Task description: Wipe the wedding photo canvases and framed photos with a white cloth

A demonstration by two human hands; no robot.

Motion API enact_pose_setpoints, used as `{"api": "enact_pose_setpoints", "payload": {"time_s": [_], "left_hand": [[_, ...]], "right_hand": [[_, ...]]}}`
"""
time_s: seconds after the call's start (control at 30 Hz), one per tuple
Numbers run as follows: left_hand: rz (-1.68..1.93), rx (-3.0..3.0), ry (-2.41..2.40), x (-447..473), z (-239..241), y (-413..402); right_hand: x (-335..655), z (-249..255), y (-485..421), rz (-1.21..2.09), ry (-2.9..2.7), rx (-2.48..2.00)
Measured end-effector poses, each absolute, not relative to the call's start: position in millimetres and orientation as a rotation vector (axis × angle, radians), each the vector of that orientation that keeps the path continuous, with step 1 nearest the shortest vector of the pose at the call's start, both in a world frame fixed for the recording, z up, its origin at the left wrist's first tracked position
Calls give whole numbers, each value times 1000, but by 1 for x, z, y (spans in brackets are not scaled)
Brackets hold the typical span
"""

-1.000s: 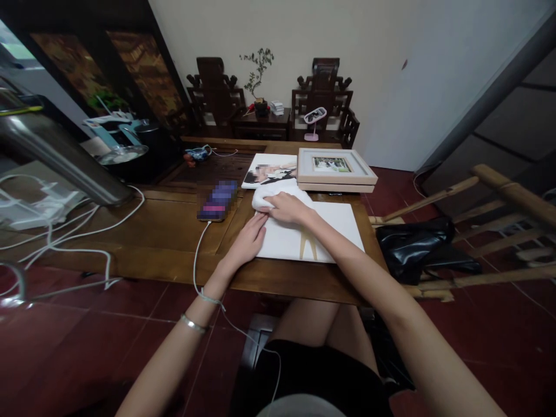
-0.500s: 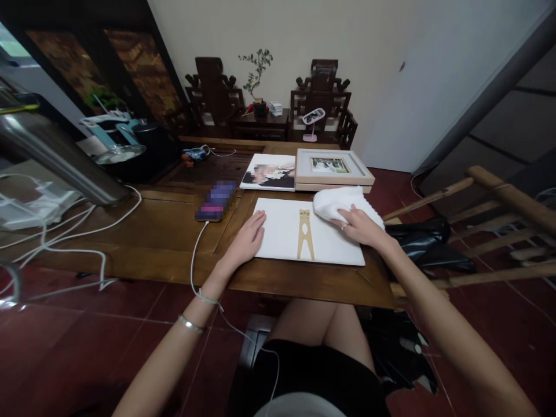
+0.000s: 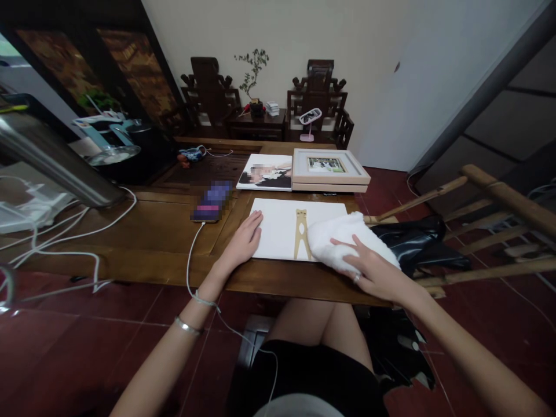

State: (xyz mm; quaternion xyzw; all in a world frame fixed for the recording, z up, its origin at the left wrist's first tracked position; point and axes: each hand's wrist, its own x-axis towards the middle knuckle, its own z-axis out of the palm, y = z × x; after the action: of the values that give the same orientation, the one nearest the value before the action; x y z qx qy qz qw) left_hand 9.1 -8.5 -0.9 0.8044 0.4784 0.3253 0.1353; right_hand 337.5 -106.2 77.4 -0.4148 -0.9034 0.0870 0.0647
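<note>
A white panel [image 3: 278,229] with a tan stand piece [image 3: 299,233] lies flat on the wooden table [image 3: 156,231]. My left hand [image 3: 243,240] rests flat on the panel's left edge, fingers stretched out. My right hand [image 3: 369,269] presses on a white cloth [image 3: 339,237] at the panel's near right corner, fingers curled over it.
Behind the panel lie a photo print [image 3: 266,172] and a stacked picture frame [image 3: 329,168]. A phone [image 3: 211,201] with a white cable [image 3: 191,255] sits to the left. A black bag [image 3: 417,243] and bamboo poles [image 3: 490,231] stand at the right. White cords [image 3: 65,231] trail at far left.
My right hand has swept the cloth from the panel's far left, across to its far right, then down to the near right corner. My left hand has stayed on the left edge.
</note>
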Motion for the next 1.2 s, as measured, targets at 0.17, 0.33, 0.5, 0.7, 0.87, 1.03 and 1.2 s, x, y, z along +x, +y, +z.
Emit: {"api": "enact_pose_setpoints", "payload": {"time_s": [0.17,0.33,0.5,0.7,0.87,1.03,1.2], "left_hand": [[937,2329,1393,9,0,-9],[939,2324,1386,8,0,-9],[957,2310,1390,8,-1,-8],[956,2320,1401,9,0,-9],[940,2323,1417,10,1,-10],[960,2325,1402,11,1,-10],[938,2345,1388,10,3,-11]], "right_hand": [[329,84,-40,279,-2666,-1395],[328,89,16,300,-2599,-1493],[322,88,31,283,-2534,-1503],[317,75,-19,185,-2591,-1457],[323,70,-101,188,-2643,-1316],[323,78,-144,291,-2692,-1268],[322,85,-112,318,-2680,-1313]]}}
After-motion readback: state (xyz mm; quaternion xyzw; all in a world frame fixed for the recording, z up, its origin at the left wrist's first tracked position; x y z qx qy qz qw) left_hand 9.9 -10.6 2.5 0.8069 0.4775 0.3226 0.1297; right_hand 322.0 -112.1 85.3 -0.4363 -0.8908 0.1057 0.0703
